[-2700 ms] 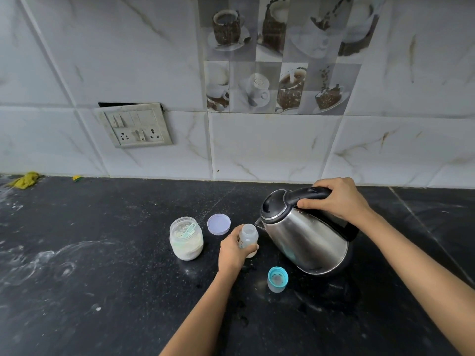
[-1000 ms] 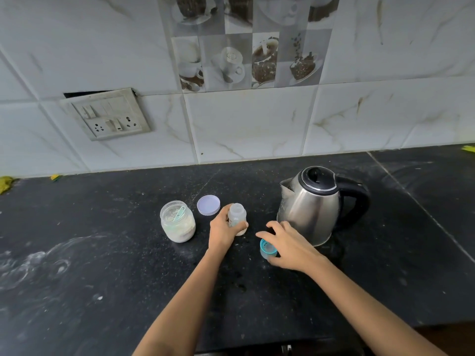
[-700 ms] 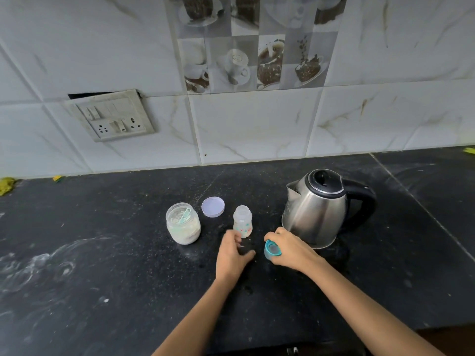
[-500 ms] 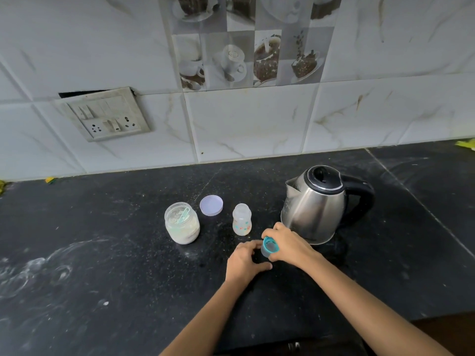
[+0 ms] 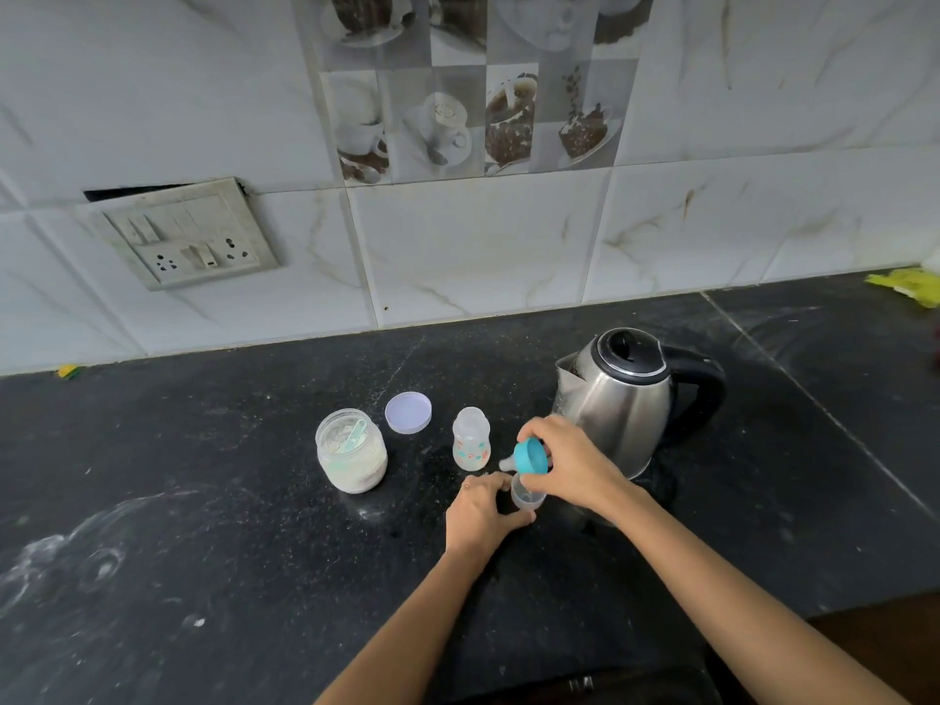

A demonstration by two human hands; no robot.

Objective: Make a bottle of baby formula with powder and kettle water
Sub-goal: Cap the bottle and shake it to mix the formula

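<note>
A small clear baby bottle (image 5: 471,440) with coloured prints stands uncapped on the black counter (image 5: 203,501). Just in front of it, my right hand (image 5: 569,463) holds the teal collar with its teat (image 5: 529,456) tilted sideways, the teat pointing left. My left hand (image 5: 480,511) grips the clear dome cap (image 5: 526,493) directly below the collar. A steel kettle (image 5: 618,399) with a black handle stands upright behind my right hand. The open jar of white powder (image 5: 351,450) with a pale scoop inside sits to the left of the bottle.
The jar's lilac lid (image 5: 408,412) lies flat behind the jar and bottle. A switch and socket plate (image 5: 188,236) hangs on the tiled wall. Yellow scraps lie at the far right (image 5: 905,284) and far left (image 5: 66,371) of the counter.
My right hand set the kettle down and picked up the teal collar unit. My left hand let go of the bottle and took the clear cap, which has come apart from the collar.
</note>
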